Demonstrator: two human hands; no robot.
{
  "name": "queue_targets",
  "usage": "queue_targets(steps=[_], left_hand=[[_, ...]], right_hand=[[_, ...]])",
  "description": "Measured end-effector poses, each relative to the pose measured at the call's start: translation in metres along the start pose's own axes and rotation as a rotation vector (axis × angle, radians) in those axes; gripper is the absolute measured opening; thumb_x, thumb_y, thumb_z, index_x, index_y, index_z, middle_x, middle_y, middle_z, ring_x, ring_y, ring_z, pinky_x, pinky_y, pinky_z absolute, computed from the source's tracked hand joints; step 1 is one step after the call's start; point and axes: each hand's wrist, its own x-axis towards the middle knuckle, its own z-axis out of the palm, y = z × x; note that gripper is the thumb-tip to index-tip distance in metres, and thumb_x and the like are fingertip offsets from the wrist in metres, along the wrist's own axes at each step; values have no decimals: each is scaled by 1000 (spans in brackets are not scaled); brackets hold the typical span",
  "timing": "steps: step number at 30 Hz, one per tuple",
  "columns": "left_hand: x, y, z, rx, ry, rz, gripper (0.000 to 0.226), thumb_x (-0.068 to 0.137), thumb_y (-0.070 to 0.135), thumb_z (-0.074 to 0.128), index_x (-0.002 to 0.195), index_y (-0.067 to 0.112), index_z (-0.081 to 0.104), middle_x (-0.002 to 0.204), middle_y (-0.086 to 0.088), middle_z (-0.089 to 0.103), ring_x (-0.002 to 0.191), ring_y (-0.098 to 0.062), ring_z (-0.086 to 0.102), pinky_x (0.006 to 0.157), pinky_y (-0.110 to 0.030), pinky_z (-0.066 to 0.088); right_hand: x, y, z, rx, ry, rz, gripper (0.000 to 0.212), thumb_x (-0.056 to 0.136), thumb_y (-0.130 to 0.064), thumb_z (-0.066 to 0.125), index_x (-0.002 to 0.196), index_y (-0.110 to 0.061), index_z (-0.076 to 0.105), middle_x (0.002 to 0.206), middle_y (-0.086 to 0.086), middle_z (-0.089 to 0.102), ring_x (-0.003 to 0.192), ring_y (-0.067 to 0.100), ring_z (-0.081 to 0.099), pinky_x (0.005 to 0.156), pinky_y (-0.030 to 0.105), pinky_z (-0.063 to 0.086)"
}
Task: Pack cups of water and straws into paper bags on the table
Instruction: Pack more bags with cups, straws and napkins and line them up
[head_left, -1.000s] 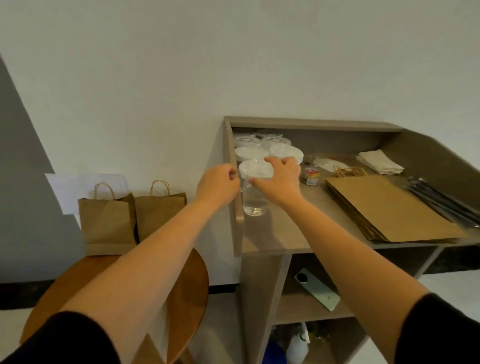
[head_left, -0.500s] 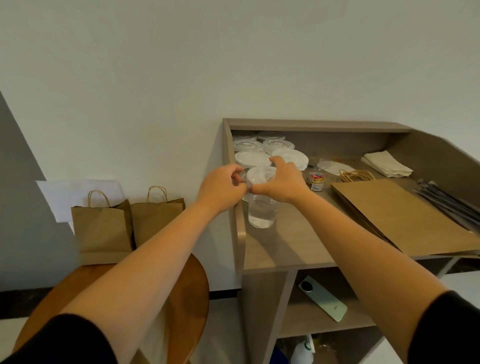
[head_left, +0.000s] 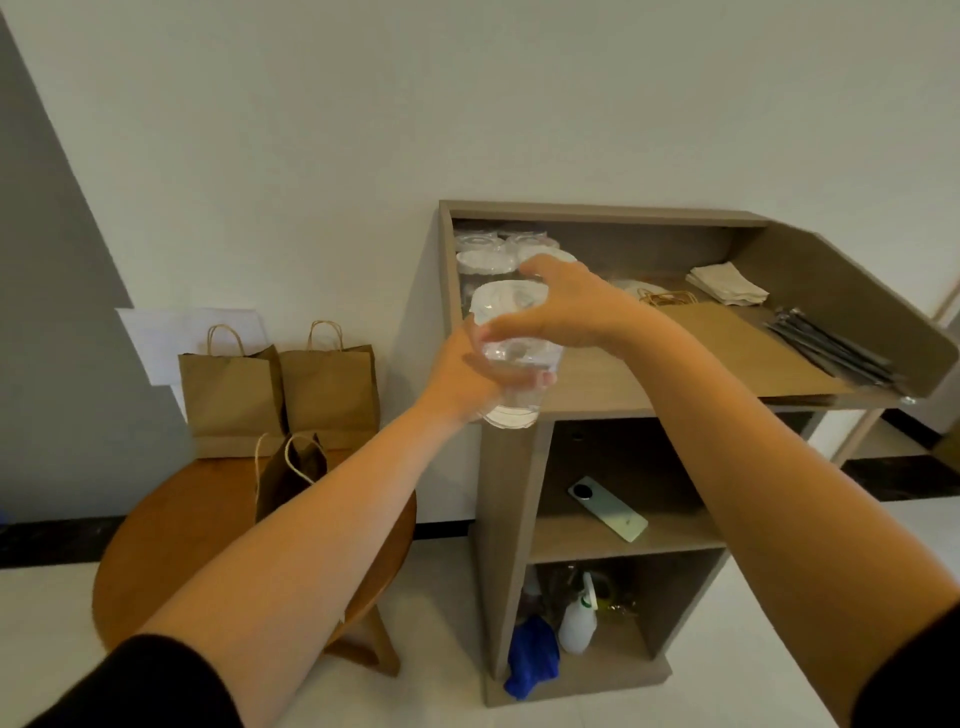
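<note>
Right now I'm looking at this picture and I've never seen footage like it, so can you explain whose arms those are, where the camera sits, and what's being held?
No machine here: the camera is worn on a person's head and looks forward and down, so the two arms are that person's own. The left hand wraps the body of a clear lidded cup of water; the right hand holds it near the lid with its fingers. The cup is up off the wooden counter. On the counter lie more lidded cups, flat paper bags, dark straws and napkins. Left of it, a round table carries two upright paper bags and an open bag in front.
</note>
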Motion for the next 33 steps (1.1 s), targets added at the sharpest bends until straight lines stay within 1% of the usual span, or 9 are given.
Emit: queue_targets(steps=[5, 10, 14, 18, 20, 23, 25, 28, 33], left_hand=[[-65, -12, -9, -70, -90, -115, 75, 63, 23, 82, 130, 16, 51, 116, 1, 64, 109, -11, 59, 95, -34, 51], [-114, -29, -27, -127, -104, -192, 80, 55, 25, 87, 127, 24, 52, 120, -1, 63, 114, -16, 58, 99, -45, 47], [-132, -49, -50, -65, -79, -279, 73, 58, 21, 89, 123, 22, 55, 114, 2, 66, 108, -9, 60, 98, -37, 48], [-135, -85, -91, 26, -94, -423, 77, 62, 28, 87, 129, 26, 49, 120, 7, 63, 111, -9, 58, 95, -29, 47], [-134, -115, -121, 57, -84, -554, 60, 71, 20, 81, 124, 19, 53, 118, 4, 62, 110, -14, 58, 94, -32, 48], [-130, -163, -162, 329, 135, -709, 17, 88, 10, 55, 102, 19, 59, 98, -2, 58, 98, -18, 55, 84, -27, 43], [-121, -192, -178, 444, 258, -754, 23, 95, 9, 47, 108, 12, 65, 106, -6, 61, 104, -20, 56, 83, -23, 39], [-106, -226, -190, 532, 233, -778, 25, 96, 10, 46, 110, 8, 67, 116, -8, 64, 110, -21, 58, 83, -20, 39], [-87, -263, -201, 574, 121, -878, 22, 95, 26, 54, 94, 9, 67, 95, -7, 67, 87, -18, 64, 67, -21, 44]], right_hand=[[-36, -6, 12, -10, -412, -90, 85, 68, -45, 77, 139, -30, 33, 130, -10, 42, 120, 17, 43, 96, 32, 40], [-45, -22, 56, -65, -559, -177, 81, 72, -37, 76, 140, -32, 32, 124, -16, 39, 111, 9, 40, 83, 19, 37], [-29, -35, 97, -161, -578, -221, 87, 69, -42, 76, 142, -32, 29, 138, -10, 38, 122, 16, 39, 100, 32, 39], [4, -48, 137, -134, -585, -255, 85, 69, -43, 76, 139, -30, 31, 137, -5, 40, 120, 20, 43, 100, 38, 44], [28, -52, 157, -113, -542, -258, 88, 67, -45, 78, 139, -30, 31, 137, -3, 39, 118, 21, 43, 98, 37, 46], [73, -61, 183, -89, -480, -264, 92, 66, -47, 78, 141, -29, 29, 141, -1, 36, 122, 22, 41, 94, 31, 44], [105, -67, 199, -62, -454, -266, 94, 65, -48, 78, 142, -29, 28, 143, 0, 34, 124, 23, 39, 94, 32, 43], [149, -75, 220, -69, -401, -256, 97, 61, -51, 78, 142, -31, 27, 144, 0, 32, 126, 24, 36, 97, 36, 41], [200, -82, 246, -76, -265, -204, 101, 58, -50, 78, 143, -34, 25, 137, 4, 32, 124, 28, 36, 90, 36, 40]])
